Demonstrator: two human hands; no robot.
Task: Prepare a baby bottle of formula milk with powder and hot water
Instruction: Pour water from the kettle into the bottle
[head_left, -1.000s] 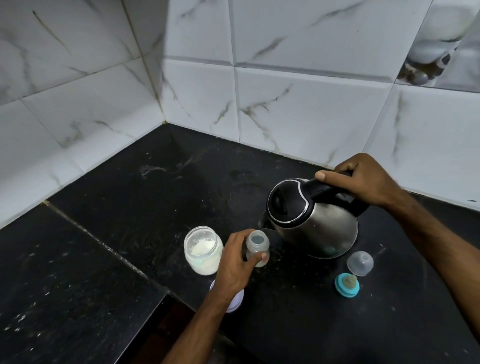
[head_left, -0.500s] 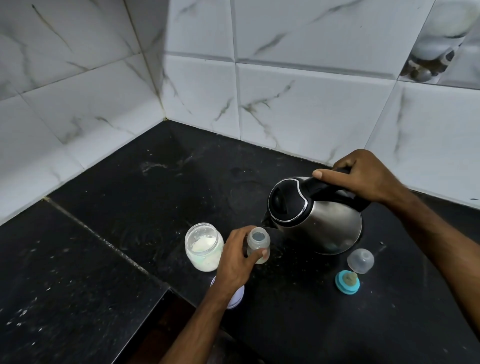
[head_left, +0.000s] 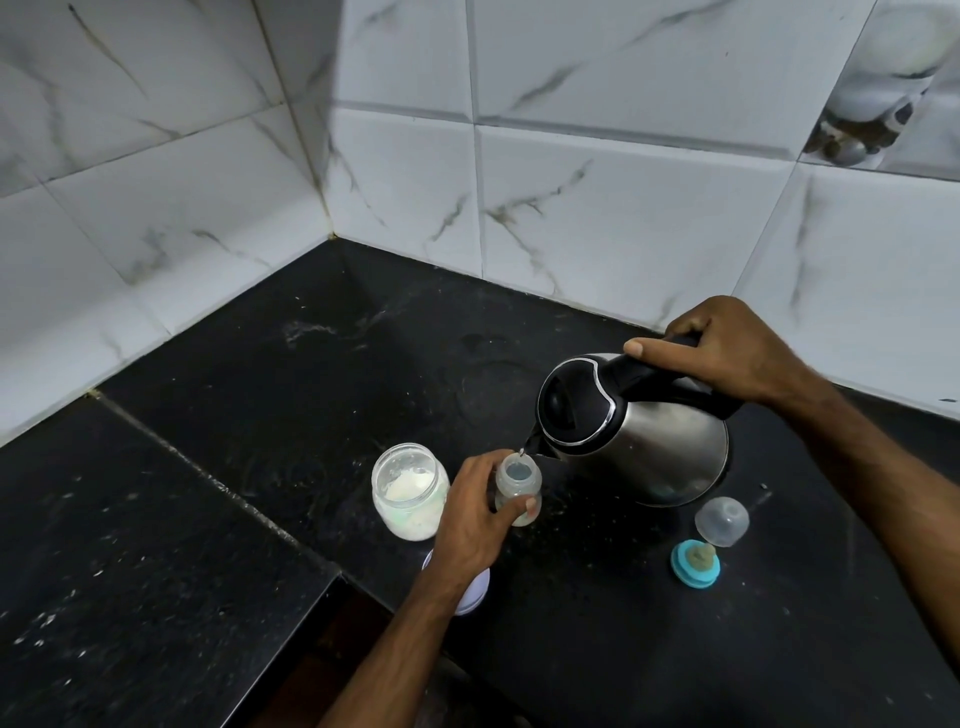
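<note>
A small clear baby bottle (head_left: 518, 486) stands upright on the black counter (head_left: 291, 395), its mouth uncovered. My left hand (head_left: 475, 519) wraps around its side. My right hand (head_left: 722, 351) grips the black handle of a steel kettle (head_left: 639, 431), which is tilted left so its spout sits just over the bottle's mouth. An uncapped glass jar of white formula powder (head_left: 409, 488) stands just left of my left hand.
A clear dome cap (head_left: 722, 520) and a teal ring with the teat (head_left: 695, 564) lie on the counter right of the kettle. A white lid (head_left: 472, 592) peeks out under my left wrist. Tiled walls meet in a corner behind. The counter's edge drops off near my forearm.
The kettle has tipped further left and its spout has come down to the bottle's mouth. My left hand has stayed on the bottle.
</note>
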